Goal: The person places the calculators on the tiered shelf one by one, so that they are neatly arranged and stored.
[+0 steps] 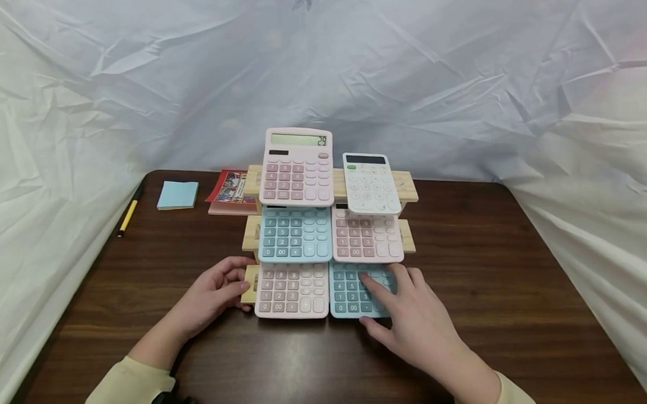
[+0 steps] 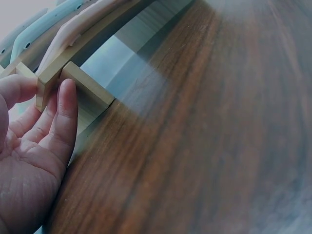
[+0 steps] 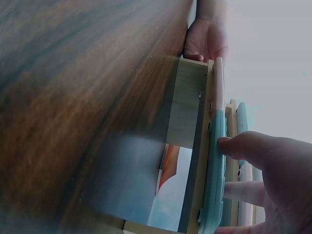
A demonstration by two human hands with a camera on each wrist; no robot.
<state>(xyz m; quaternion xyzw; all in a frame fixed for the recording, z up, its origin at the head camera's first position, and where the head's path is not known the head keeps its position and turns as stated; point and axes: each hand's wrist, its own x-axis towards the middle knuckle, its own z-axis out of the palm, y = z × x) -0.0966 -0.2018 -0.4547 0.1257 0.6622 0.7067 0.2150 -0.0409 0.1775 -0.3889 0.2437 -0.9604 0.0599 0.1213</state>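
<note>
A tiered wooden display rack carries several calculators. On its bottom tier sit a pink calculator and, to the right, a blue calculator. My left hand pinches the left end of the bottom tier, thumb above and fingers beneath the board. My right hand spans the bottom-tier blue calculator, thumb at its front edge, index fingertip over the keys, other fingers toward its far right side. In the right wrist view, the thumb touches this calculator's edge.
A blue calculator and a pink one fill the middle tier. Above are a pink calculator displaying 29 and a white one. Left lie a red booklet, blue sticky notes and a yellow-black pen.
</note>
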